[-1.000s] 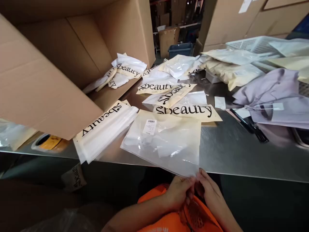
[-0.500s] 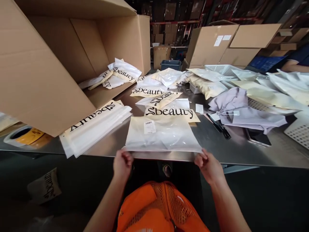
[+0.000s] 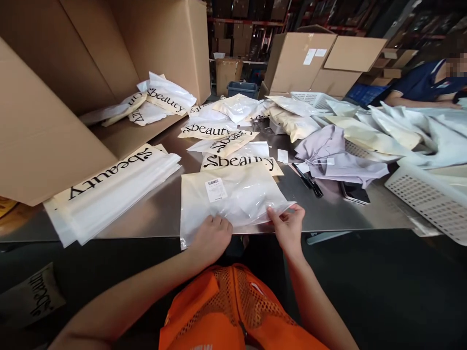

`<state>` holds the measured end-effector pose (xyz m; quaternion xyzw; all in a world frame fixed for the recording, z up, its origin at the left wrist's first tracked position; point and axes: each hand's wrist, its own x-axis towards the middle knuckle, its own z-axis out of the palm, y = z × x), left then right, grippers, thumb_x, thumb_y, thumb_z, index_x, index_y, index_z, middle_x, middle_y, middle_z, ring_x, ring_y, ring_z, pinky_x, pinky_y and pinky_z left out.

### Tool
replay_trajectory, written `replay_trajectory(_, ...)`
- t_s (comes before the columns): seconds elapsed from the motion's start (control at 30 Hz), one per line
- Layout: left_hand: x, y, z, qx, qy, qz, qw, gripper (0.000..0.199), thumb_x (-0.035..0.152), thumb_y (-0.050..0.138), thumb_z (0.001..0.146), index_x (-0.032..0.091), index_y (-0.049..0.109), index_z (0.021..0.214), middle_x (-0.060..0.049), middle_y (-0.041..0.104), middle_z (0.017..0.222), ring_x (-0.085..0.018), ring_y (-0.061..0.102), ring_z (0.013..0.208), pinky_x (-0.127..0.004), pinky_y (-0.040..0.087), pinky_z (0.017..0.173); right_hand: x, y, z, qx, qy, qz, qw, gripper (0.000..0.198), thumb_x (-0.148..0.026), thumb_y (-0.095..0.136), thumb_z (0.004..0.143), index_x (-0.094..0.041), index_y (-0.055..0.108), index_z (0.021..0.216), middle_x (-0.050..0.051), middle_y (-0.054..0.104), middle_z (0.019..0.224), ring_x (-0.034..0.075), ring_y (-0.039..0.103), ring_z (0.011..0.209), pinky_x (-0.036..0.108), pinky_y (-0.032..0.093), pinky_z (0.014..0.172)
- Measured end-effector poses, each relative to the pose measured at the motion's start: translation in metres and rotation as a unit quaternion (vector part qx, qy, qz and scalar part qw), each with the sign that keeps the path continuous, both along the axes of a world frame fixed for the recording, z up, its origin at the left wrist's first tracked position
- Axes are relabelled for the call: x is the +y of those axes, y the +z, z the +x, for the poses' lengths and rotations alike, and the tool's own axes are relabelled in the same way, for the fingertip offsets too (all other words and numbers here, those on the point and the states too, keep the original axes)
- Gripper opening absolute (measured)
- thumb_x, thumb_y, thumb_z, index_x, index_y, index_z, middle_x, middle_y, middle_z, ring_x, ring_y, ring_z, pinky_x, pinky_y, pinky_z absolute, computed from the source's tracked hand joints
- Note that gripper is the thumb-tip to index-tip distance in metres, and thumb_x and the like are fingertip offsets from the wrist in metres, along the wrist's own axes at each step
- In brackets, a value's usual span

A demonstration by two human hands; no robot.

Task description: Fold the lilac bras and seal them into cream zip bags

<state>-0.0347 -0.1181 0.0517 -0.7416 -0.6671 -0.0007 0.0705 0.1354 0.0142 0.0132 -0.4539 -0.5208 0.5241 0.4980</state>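
A whitish plastic mailer bag (image 3: 239, 192) with a barcode label (image 3: 216, 190) lies at the table's near edge. My left hand (image 3: 213, 237) is closed on its near edge, left of the middle, fingers curled over the plastic. At the bag's near right corner, my right hand (image 3: 289, 226) pinches the film between thumb and fingers, lifting that corner a little. The bag's near left corner hangs over the table edge. Just behind it lie printed mailer bags (image 3: 233, 161), partly covered by it.
A large open carton (image 3: 54, 126) stands left with printed bags inside. Flat bags (image 3: 113, 194) lie beside it. To the right are pens (image 3: 308, 181), a lilac garment (image 3: 335, 158), a phone (image 3: 353, 192) and a white basket (image 3: 430, 194). Another person (image 3: 419, 85) is at far right.
My left hand has moved right along the bag's near edge, away from its left corner. My right hand has raised the right corner slightly. The view has shifted to the right.
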Motion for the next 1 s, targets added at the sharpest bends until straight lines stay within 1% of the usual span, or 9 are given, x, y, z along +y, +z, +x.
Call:
replay_trajectory(0.1, 0.023, 0.024, -0.015, 0.002, -0.016, -0.045, 0.999, 0.020, 0.009, 0.048, 0.091, 0.015, 0.067, 0.087, -0.008, 0.069, 0.084, -0.022, 0.065, 0.074, -0.030, 0.038, 0.055, 0.018, 0.007, 0.002, -0.014, 0.012, 0.030, 0.999, 0.075, -0.057, 0.081, 0.061, -0.025, 0.025, 0.100, -0.008, 0.060, 0.064, 0.015, 0.056, 0.043, 0.026, 0.047, 0.041)
replay_trajectory(0.27, 0.044, 0.089, -0.041, -0.029, 0.069, 0.060, 0.995, 0.041, 0.038, 0.037, 0.101, 0.019, 0.065, 0.080, -0.003, 0.067, 0.076, -0.017, 0.059, 0.062, -0.028, 0.024, 0.051, 0.042, 0.013, 0.015, -0.106, -0.038, 0.128, 0.985, 0.074, -0.062, 0.076, 0.067, -0.021, 0.031, 0.109, -0.002, 0.061, 0.075, 0.019, 0.060, 0.055, 0.031, 0.050, 0.053)
replay_trajectory(0.33, 0.048, 0.108, -0.046, -0.017, 0.096, 0.115, 0.989, 0.044, 0.039, 0.035, 0.101, 0.018, 0.063, 0.074, -0.003, 0.066, 0.071, -0.016, 0.057, 0.060, -0.028, 0.022, 0.052, 0.035, 0.018, 0.019, -0.214, -0.134, 0.235, 0.939, 0.066, -0.057, 0.076, 0.071, -0.019, 0.040, 0.110, 0.005, 0.061, 0.084, 0.022, 0.062, 0.067, 0.036, 0.051, 0.062)
replay_trajectory(0.4, 0.051, 0.118, -0.047, 0.000, 0.105, 0.146, 0.984, 0.044, 0.039, 0.036, 0.100, 0.019, 0.063, 0.072, -0.002, 0.064, 0.066, -0.016, 0.056, 0.059, -0.028, 0.021, 0.052, 0.019, 0.026, 0.016, -0.311, -0.176, 0.365, 0.860, 0.041, -0.045, 0.073, 0.080, -0.018, 0.051, 0.102, 0.007, 0.061, 0.085, 0.023, 0.061, 0.075, 0.037, 0.050, 0.070)
replay_trajectory(0.47, 0.054, 0.121, -0.045, 0.016, 0.103, 0.154, 0.983, 0.043, 0.039, 0.038, 0.100, 0.020, 0.064, 0.071, -0.002, 0.063, 0.063, -0.016, 0.055, 0.056, -0.029, 0.020, 0.051, 0.003, 0.035, 0.004, -0.366, -0.062, 0.483, 0.793, 0.011, -0.028, 0.061, 0.091, -0.020, 0.058, 0.097, 0.006, 0.061, 0.082, 0.022, 0.061, 0.079, 0.033, 0.050, 0.073)
replay_trajectory(0.53, 0.055, 0.121, -0.041, 0.035, 0.093, 0.149, 0.984, 0.043, 0.039, 0.039, 0.099, 0.020, 0.065, 0.071, -0.002, 0.062, 0.062, -0.016, 0.055, 0.054, -0.029, 0.019, 0.050, -0.006, 0.042, -0.017, -0.381, 0.114, 0.548, 0.736, 0.019, -0.015, 0.050, 0.095, -0.019, 0.062, 0.109, 0.007, 0.065, 0.092, 0.020, 0.062, 0.088, 0.030, 0.050, 0.079)
replay_trajectory(0.67, 0.055, 0.117, -0.034, 0.081, 0.085, 0.125, 0.985, 0.035, 0.035, 0.044, 0.097, 0.019, 0.067, 0.075, -0.003, 0.063, 0.062, -0.018, 0.055, 0.051, -0.029, 0.016, 0.048, 0.008, 0.041, -0.068, -0.462, 0.271, 0.518, 0.666, 0.048, -0.004, 0.042, 0.093, -0.013, 0.049, 0.140, 0.017, 0.053, 0.138, 0.028, 0.048, 0.127, 0.042, 0.042, 0.103)
replay_trajectory(0.8, 0.047, 0.113, -0.041, 0.108, 0.083, 0.154, 0.979, 0.035, 0.033, 0.044, 0.097, 0.020, 0.067, 0.073, -0.002, 0.061, 0.058, -0.017, 0.052, 0.046, -0.028, 0.013, 0.046, 0.023, 0.044, -0.078, -0.564, 0.331, 0.419, 0.630, 0.039, -0.005, 0.042, 0.095, -0.016, 0.060, 0.127, 0.014, 0.062, 0.119, 0.028, 0.058, 0.110, 0.037, 0.046, 0.086)
replay_trajectory(1.0, 0.036, 0.099, -0.053, 0.112, 0.075, 0.198, 0.971, 0.031, 0.032, 0.046, 0.096, 0.022, 0.070, 0.080, 0.000, 0.063, 0.061, -0.015, 0.051, 0.045, -0.029, 0.016, 0.044, 0.009, 0.058, -0.013, -0.529, 0.287, 0.427, 0.676, 0.039, 0.002, 0.049, 0.078, -0.016, 0.067, 0.107, 0.005, 0.064, 0.091, 0.019, 0.061, 0.073, 0.027, 0.042, 0.060)
